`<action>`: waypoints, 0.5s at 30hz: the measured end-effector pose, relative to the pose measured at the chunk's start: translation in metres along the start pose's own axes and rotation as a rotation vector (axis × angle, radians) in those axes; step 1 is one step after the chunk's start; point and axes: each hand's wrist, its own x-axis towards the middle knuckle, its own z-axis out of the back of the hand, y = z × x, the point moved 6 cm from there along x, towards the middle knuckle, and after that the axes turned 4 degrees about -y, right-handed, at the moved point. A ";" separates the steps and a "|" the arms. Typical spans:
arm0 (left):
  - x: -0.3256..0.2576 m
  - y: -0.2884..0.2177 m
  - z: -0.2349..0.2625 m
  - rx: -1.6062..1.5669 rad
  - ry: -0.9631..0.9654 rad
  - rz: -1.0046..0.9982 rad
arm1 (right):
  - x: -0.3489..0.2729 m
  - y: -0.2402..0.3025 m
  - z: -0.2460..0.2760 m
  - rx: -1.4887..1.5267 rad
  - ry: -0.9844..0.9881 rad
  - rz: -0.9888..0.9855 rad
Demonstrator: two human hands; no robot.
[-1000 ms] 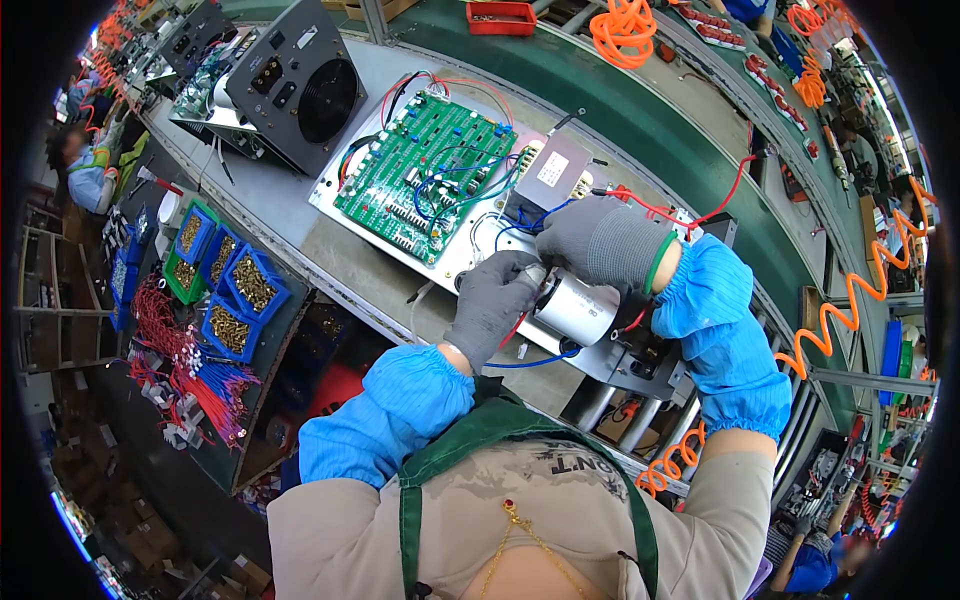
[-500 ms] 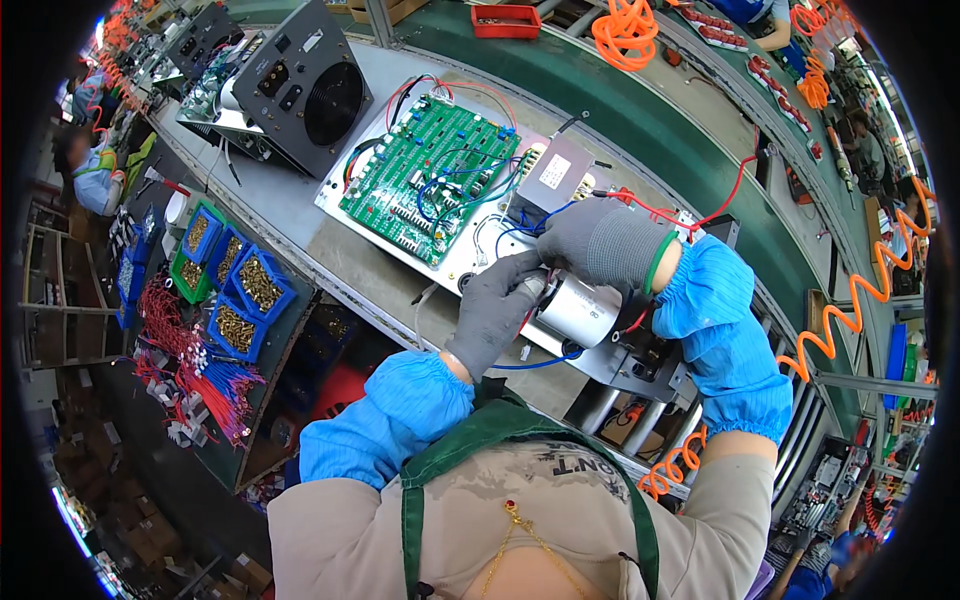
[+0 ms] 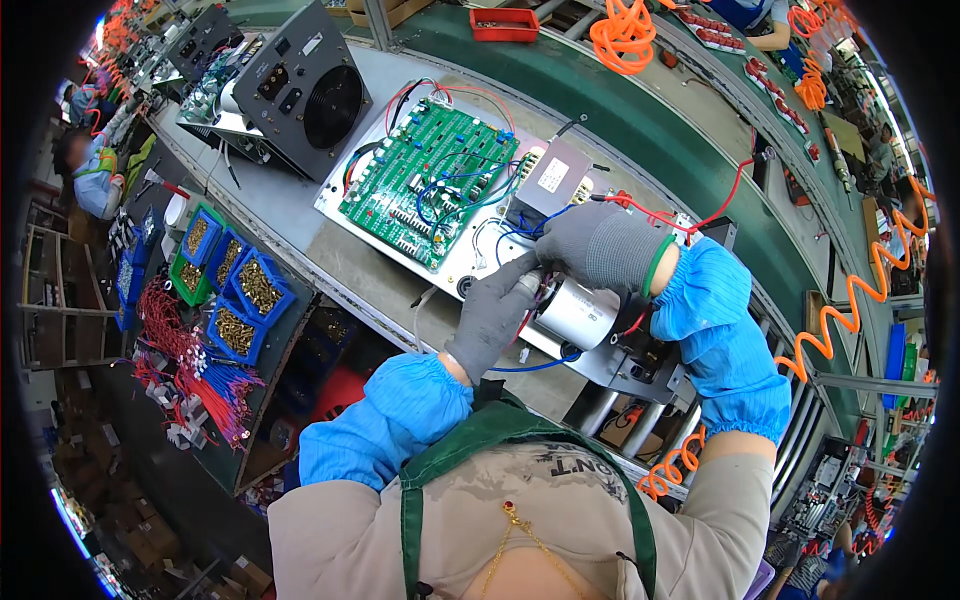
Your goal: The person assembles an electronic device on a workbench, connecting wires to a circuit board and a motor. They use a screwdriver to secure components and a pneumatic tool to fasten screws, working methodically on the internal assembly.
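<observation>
Grey knit over both hands in the head view, with blue sleeves (image 3: 388,412) just behind. Left hand (image 3: 492,312): thumb and fingers bent inward, nearly closed, tips at the dark-rimmed end of the can (image 3: 582,316). Right hand (image 3: 602,246): fingers curled down from above, tips meeting the left ones at that same end. Between the fingertips, too much hidden — cannot tell whether pinching a lead, a fitting or only the rim.

Can just right of the left fingers and just below the right ones, apparently on its side, silver and smooth. Likely stiff and rather weighty, apt to roll or slip under knit fabric. Better gripped around the middle of the barrel, with only a light touch at the dark-rimmed end, probably the more fragile part.

Below the left fingers, a blue wire (image 3: 535,367) curving close by the can. Just beyond the right fingers, a boxy transformer (image 3: 553,174); to their upper right, red wires (image 3: 648,208). Up and left of the left fingers, a green board (image 3: 425,180) on a pale plate (image 3: 457,267) — best kept clear of knuckles. Well left of the left fingers, blue and green bins (image 3: 283,303) of brass-coloured parts, with loose leads (image 3: 213,385) nearer the body.
</observation>
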 end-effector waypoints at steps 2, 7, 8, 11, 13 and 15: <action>0.001 -0.004 0.002 0.092 -0.011 0.014 | 0.001 0.004 0.004 -0.001 0.087 -0.048; 0.004 -0.006 0.005 0.180 0.036 -0.024 | -0.002 0.007 0.008 0.023 -0.004 0.009; 0.004 -0.006 0.002 0.190 0.047 -0.042 | -0.004 0.005 0.005 0.031 -0.045 0.035; 0.005 -0.009 0.004 0.298 0.150 0.011 | 0.000 0.003 -0.002 0.049 -0.060 0.015; 0.000 -0.019 0.004 0.164 0.125 -0.042 | 0.004 0.005 0.009 0.036 -0.110 -0.051; 0.001 -0.014 0.008 0.164 0.047 0.003 | 0.001 0.012 0.020 -0.021 -0.118 -0.002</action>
